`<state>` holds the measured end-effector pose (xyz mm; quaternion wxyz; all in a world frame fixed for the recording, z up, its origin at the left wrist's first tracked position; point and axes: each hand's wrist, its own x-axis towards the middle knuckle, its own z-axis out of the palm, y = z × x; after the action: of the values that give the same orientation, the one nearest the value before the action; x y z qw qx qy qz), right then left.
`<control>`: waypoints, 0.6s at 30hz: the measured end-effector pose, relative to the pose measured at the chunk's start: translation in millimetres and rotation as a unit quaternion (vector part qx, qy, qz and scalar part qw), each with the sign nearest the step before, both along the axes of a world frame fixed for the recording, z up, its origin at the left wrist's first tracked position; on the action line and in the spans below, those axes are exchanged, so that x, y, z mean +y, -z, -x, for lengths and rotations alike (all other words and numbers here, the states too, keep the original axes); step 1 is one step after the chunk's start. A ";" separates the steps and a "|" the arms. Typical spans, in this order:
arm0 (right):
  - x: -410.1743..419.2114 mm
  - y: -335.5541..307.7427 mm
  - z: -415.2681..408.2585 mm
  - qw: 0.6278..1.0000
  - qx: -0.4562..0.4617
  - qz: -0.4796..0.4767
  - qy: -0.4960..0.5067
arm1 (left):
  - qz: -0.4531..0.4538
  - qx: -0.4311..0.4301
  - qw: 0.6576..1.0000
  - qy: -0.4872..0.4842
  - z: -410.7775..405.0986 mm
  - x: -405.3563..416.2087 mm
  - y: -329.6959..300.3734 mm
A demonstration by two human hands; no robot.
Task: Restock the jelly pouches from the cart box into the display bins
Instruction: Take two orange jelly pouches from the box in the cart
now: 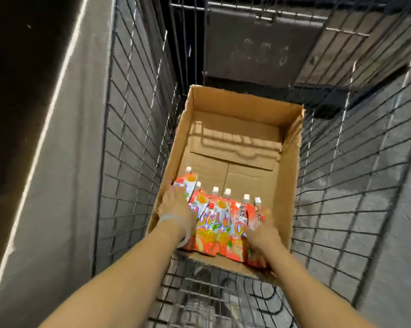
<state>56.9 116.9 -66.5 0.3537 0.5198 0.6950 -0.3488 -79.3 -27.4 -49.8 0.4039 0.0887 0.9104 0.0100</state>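
Your two bare forearms reach down into a wire cart, where your left hand lies on the leftmost jelly pouches, fingers spread over them. Your right hand presses on the right end of the row; whether its fingers curl round a pouch cannot be told. Orange, white-capped pouches lie side by side at the near end of an open cardboard box, whose far half shows bare bottom flaps.

Both arms reach down, left hand and right hand apart.
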 end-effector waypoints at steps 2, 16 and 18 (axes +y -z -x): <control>-6.3 10.0 -3.8 0.999 -0.019 0.021 0.028 | 0.011 -0.017 1.000 -0.011 -3.3 2.3 7.3; -6.3 13.8 -4.1 0.996 0.014 -0.081 0.024 | -0.018 0.043 0.993 -0.106 -0.7 10.6 3.9; -7.9 16.4 0.3 0.998 -0.017 -0.061 0.024 | -0.001 0.024 0.992 -0.124 5.5 13.0 8.6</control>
<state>56.6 109.0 -82.9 0.3247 0.5628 0.6964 -0.3048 -84.8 -14.5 -58.4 0.3779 -0.0241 0.9237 0.0582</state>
